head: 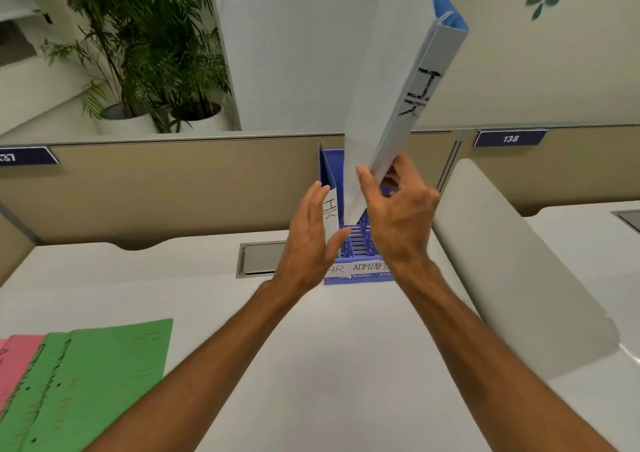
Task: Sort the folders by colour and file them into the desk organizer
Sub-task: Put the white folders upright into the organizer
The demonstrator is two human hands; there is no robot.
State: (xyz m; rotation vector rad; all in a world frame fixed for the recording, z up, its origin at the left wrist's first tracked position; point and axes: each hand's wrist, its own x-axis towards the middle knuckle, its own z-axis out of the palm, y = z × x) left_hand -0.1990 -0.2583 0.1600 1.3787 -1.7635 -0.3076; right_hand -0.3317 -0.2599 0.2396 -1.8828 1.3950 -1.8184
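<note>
A blue desk organizer (pixel 360 278) stands at the back of the white desk, with paper labels reading HR and ADMIN on its front. One blue folder (pixel 328 181) with an HR spine label stands upright in its left slot. My left hand (pixel 311 240) rests flat against that folder, fingers spread. My right hand (pixel 398 209) grips the lower end of a second blue folder (pixel 391 81), white-covered with an HR spine label, tilted up to the right with its bottom corner inside the organizer. Green folders (pixel 104 375) and pink folders (pixel 14 361) lie at the lower left.
A beige partition (pixel 173 188) with number plates runs behind the desk. A metal cable hatch (pixel 259 257) is set in the desk left of the organizer. A curved grey divider (pixel 512 264) rises to the right. Potted plants (pixel 145 53) stand behind the partition.
</note>
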